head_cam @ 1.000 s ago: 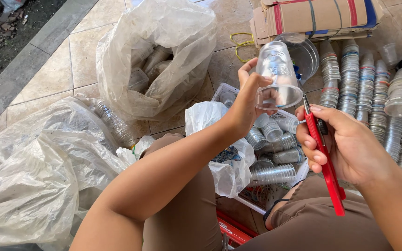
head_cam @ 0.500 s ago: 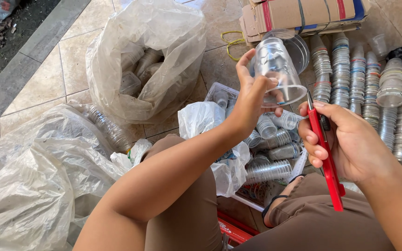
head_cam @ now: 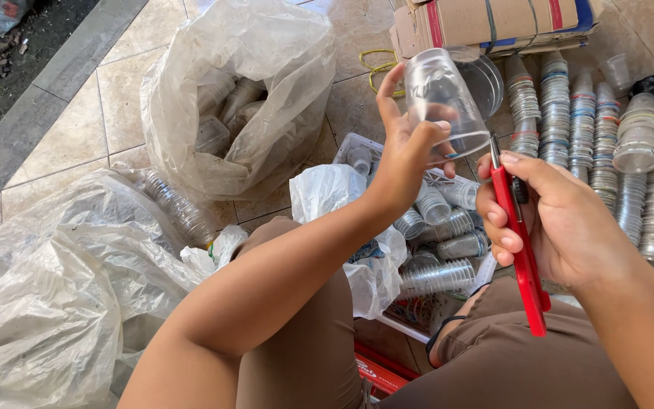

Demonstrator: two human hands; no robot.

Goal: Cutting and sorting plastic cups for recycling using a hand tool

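My right hand (head_cam: 562, 220) is closed around a slim red plastic-handled cutter (head_cam: 522, 250), blade tip up at the rim of the clear thin-walled plastic cup (head_cam: 442, 102). My left hand (head_cam: 406, 151) pinches that cup, mouth down, raised above the tray of loose cups; it looks light, flexible, slick, easily crushed, best held by its stiffer rim. Beyond, stacked clear cups (head_cam: 580, 113) lie in ribbed rows on the tiles

Clear cup (head_cam: 442, 102), red cutter (head_cam: 522, 250) (cardboard box (head_cam: 493, 21) seemingly red-and-blue striped).
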